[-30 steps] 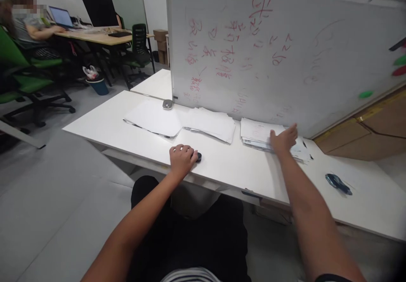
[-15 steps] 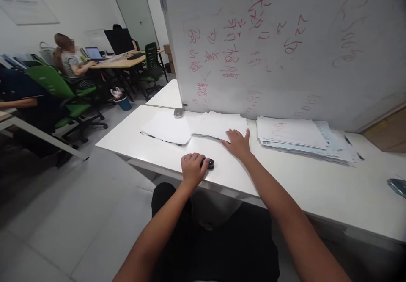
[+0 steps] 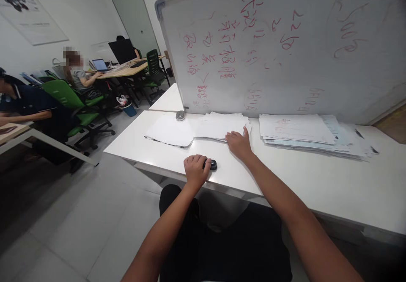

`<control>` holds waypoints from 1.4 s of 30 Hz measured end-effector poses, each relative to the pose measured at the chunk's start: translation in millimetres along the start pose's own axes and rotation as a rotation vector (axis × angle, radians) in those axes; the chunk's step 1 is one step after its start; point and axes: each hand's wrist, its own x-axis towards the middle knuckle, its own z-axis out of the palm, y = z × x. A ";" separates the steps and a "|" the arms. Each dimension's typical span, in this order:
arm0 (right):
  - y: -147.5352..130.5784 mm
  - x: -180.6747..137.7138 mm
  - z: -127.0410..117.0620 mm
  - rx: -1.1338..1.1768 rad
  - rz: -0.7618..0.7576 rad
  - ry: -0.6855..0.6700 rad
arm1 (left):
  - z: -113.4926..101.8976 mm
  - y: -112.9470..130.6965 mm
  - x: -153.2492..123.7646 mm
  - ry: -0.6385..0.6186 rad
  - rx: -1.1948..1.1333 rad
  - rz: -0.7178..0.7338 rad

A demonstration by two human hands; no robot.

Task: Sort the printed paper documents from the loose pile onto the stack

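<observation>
My left hand (image 3: 196, 172) rests near the front edge of the white desk (image 3: 285, 180). Its fingers curl over a small black rounded object (image 3: 214, 164), whose end sticks out past the thumb; the rest is hidden under the hand. My right hand (image 3: 240, 145) lies at the near right corner of a stack of white paper (image 3: 218, 124), fingers spread and touching the sheets. Left of that stack, nearly meeting it, lies another set of white sheets (image 3: 171, 130). A grey computer mouse (image 3: 180, 115) sits at their far edge.
A whiteboard (image 3: 203, 32) with red writing stands along the desk's back. A thicker paper pile (image 3: 294, 128) lies to the right, and a cardboard box (image 3: 391, 123) stands at the far right. Other people sit at desks on the left, near a green chair (image 3: 63, 93) and a blue bin (image 3: 129, 109).
The view has shifted slightly, moving the room a little rightward in the picture. The right hand's fingers have drawn closer together at the stack's near edge. The left hand keeps its hold.
</observation>
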 end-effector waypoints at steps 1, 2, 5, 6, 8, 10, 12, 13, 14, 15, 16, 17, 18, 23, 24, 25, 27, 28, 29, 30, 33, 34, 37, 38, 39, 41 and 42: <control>0.7 0.8 -0.9 0.006 -0.002 0.002 | 0.0 -0.1 -0.1 0.002 -0.001 0.000; 1.3 1.5 -2.3 0.013 0.004 0.006 | -0.1 -0.1 -0.1 0.005 -0.001 -0.001; 3.0 2.5 -8.8 0.033 0.062 0.043 | 0.0 -0.1 -0.2 0.009 -0.004 0.000; 3.3 2.5 -11.4 0.040 0.087 0.066 | 0.1 -0.1 -0.3 0.007 -0.006 0.001; 3.0 2.3 -16.6 0.056 0.137 0.123 | 0.4 0.1 -0.4 0.003 -0.006 -0.001; 2.0 2.0 -21.2 0.081 0.183 0.178 | 0.9 0.3 -0.6 0.005 -0.006 -0.007; 0.7 1.6 -24.5 0.107 0.229 0.226 | 1.4 0.5 -0.9 0.013 -0.009 -0.010; 0.1 1.4 -25.6 0.118 0.248 0.247 | 1.6 0.6 -1.1 0.016 -0.011 -0.010; -0.2 1.2 -26.2 0.126 0.259 0.262 | 1.9 0.6 -1.3 0.018 -0.012 -0.010; -0.3 0.9 -26.4 0.132 0.263 0.271 | 2.1 0.6 -1.4 0.019 -0.013 -0.009; -0.2 0.5 -26.2 0.135 0.259 0.267 | 2.3 0.6 -1.5 0.018 -0.012 -0.009; 0.2 0.1 -25.8 0.135 0.250 0.252 | 2.3 0.5 -1.5 0.019 -0.010 -0.008; 0.7 -0.3 -25.1 0.132 0.240 0.227 | 2.3 0.5 -1.5 0.020 -0.009 -0.008; 2.8 -2.5 -18.9 0.107 0.172 0.105 | 1.2 0.7 -1.3 0.012 -0.006 -0.008; 2.8 -2.9 -17.0 0.107 0.146 0.067 | 1.0 0.6 -1.3 0.009 -0.007 -0.008; 2.5 -3.1 -15.1 0.109 0.125 0.018 | 1.0 0.6 -1.4 0.007 -0.008 -0.009; 1.7 -3.4 -10.9 0.120 0.102 -0.092 | 1.1 0.5 -1.4 0.005 -0.009 -0.013; 1.3 -3.4 -9.0 0.127 0.103 -0.136 | 1.3 0.4 -1.5 0.005 -0.009 -0.015; 1.0 -3.2 -7.4 0.135 0.109 -0.169 | 1.5 0.4 -1.5 0.006 -0.009 -0.017; 0.9 -2.9 -6.2 0.143 0.118 -0.187 | 1.6 0.4 -1.6 0.006 -0.010 -0.017; 1.2 -1.2 -4.6 0.152 0.160 -0.194 | 1.8 0.4 -1.5 0.008 -0.013 -0.014; 1.2 -0.5 -4.6 0.150 0.172 -0.190 | 1.8 0.3 -1.4 0.008 -0.015 -0.012; 0.5 1.2 -4.8 0.142 0.189 -0.170 | 1.8 0.1 -1.2 0.006 -0.021 -0.013; -0.1 1.5 -5.0 0.138 0.191 -0.162 | 1.8 0.0 -1.2 0.005 -0.021 -0.013; -0.7 1.7 -5.2 0.133 0.189 -0.155 | 1.9 -0.1 -1.2 0.005 -0.021 -0.013; -1.9 1.5 -6.1 0.119 0.171 -0.139 | 2.1 -0.1 -1.2 0.005 -0.018 -0.012; -2.5 1.2 -6.9 0.112 0.153 -0.129 | 2.2 0.0 -1.3 0.006 -0.015 -0.012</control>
